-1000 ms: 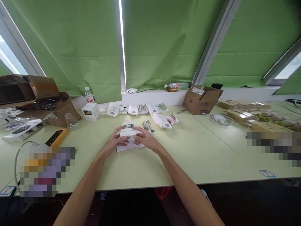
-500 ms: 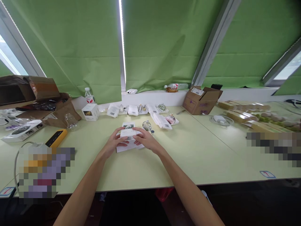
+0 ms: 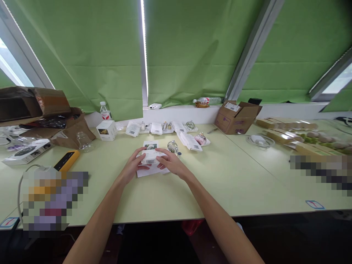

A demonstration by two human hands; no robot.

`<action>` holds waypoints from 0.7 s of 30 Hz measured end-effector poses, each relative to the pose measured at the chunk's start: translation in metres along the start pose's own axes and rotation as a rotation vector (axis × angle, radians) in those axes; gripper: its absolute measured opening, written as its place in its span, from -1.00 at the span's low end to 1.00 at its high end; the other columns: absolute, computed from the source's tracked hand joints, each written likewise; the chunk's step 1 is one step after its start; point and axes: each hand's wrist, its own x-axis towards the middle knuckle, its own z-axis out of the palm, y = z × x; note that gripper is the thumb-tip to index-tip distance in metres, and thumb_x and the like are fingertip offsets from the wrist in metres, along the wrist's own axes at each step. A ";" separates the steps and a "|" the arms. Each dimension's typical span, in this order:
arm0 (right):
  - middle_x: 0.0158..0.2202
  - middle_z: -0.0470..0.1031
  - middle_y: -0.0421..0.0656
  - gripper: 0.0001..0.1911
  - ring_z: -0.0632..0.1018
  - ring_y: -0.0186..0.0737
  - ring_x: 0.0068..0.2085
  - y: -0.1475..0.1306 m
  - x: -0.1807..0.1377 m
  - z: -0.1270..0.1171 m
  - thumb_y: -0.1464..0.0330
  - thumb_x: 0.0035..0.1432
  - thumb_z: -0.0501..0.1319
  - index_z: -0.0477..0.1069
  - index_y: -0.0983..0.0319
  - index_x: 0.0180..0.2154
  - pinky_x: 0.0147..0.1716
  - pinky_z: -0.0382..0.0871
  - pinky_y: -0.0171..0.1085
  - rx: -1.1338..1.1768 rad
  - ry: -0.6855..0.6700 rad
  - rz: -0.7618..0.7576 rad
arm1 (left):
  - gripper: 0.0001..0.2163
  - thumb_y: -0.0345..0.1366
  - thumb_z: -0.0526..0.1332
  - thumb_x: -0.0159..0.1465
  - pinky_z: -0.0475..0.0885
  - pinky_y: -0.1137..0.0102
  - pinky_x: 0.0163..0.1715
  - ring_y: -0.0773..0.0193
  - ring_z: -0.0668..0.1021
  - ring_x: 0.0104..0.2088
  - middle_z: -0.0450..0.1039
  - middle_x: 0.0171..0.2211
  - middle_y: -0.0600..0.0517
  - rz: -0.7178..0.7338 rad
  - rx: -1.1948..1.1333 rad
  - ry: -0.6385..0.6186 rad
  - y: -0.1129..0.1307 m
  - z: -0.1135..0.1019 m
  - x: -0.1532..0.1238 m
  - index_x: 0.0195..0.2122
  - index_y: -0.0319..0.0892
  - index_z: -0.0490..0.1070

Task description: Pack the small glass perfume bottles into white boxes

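Between my two hands is a small white box [image 3: 150,155] with a barcode on the side facing me. My left hand [image 3: 134,165] grips its left end, and my right hand [image 3: 171,161] grips its right end. Under and behind it lies white printed card [image 3: 148,172], partly hidden by the fingers; a flower picture shows at its far edge. Just beyond my right hand stands a round glass bottle [image 3: 172,146], with a small dark-topped piece [image 3: 179,155] beside it. Further right, a pink round bottle [image 3: 200,139] rests by an opened white carton [image 3: 189,141].
Along the back are more opened cartons [image 3: 133,128] with bottles and an upright white box [image 3: 106,130]. A cardboard box [image 3: 237,117] stands back right, near a coiled cable [image 3: 260,140]. At left are a yellow power strip [image 3: 67,160] and a clear plastic jar [image 3: 84,142].
The small box has tipped slightly in my hands, so its barcode side shows more plainly. Both hands stay in nearly the same place, and the view has shifted a little.
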 end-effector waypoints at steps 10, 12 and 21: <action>-0.14 0.52 -0.11 -0.32 0.58 -0.27 -0.31 0.008 0.005 0.001 0.21 0.23 0.17 -0.02 0.09 0.31 -0.23 0.51 -0.21 -0.005 0.012 0.024 | -0.50 -0.09 0.22 0.23 0.52 0.30 -0.29 0.14 0.57 -0.20 0.45 0.00 -0.17 0.022 -0.085 0.028 -0.001 0.000 0.002 0.17 -0.15 0.26; -0.15 0.52 -0.10 -0.44 0.58 -0.27 -0.32 0.008 0.006 0.001 0.22 0.24 0.15 0.14 0.12 0.24 -0.24 0.51 -0.22 -0.010 -0.007 0.027 | -0.55 -0.04 0.18 0.25 0.51 0.31 -0.30 0.12 0.56 -0.18 0.45 -0.01 -0.18 0.016 -0.089 0.002 0.001 0.001 0.002 0.08 -0.19 0.36; -0.35 0.51 -0.11 -0.64 0.54 -0.25 -0.32 0.014 0.009 0.009 0.10 0.20 0.14 0.45 0.29 -0.30 -0.28 0.49 -0.27 -0.089 -0.035 -0.017 | -0.52 -0.04 0.23 0.21 0.40 0.28 -0.12 0.04 0.50 -0.02 0.46 0.01 -0.14 0.000 -0.064 -0.017 0.001 0.002 -0.001 0.11 -0.14 0.35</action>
